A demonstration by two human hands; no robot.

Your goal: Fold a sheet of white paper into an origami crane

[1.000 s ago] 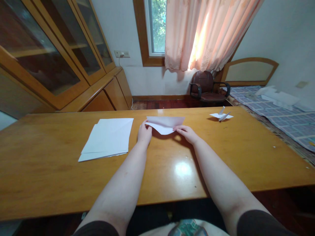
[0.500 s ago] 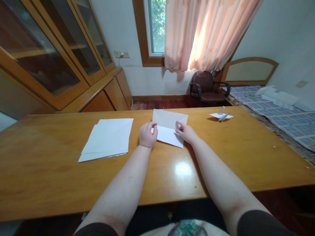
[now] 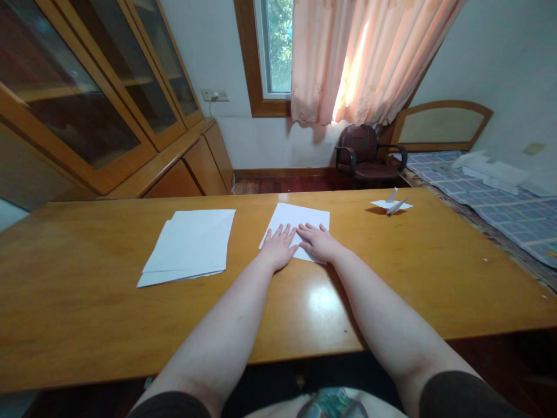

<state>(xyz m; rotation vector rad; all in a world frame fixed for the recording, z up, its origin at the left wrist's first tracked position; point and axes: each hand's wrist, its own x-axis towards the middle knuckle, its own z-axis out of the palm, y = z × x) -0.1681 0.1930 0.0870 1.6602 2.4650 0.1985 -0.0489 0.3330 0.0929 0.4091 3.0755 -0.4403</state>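
A white sheet of paper (image 3: 302, 215) lies flat on the wooden table in front of me. My left hand (image 3: 279, 247) rests on its lower left part, palm down with the fingers spread. On the right part of the sheet, my right hand (image 3: 318, 241) also lies flat, fingers stretched towards the middle. The fingertips of both hands come close together near the sheet's centre. My hands hide much of the near half of the paper.
A stack of white paper (image 3: 191, 241) lies to the left on the table (image 3: 87, 325). At the far right stands a folded paper crane (image 3: 392, 204). Beyond the table are a brown armchair (image 3: 363, 154), a bed (image 3: 491, 180) and a glass-fronted cabinet (image 3: 130, 87).
The paper, which stood partly raised along a crease, is now flat. Both hands have gone from pinching it to lying on it with open fingers, closer together.
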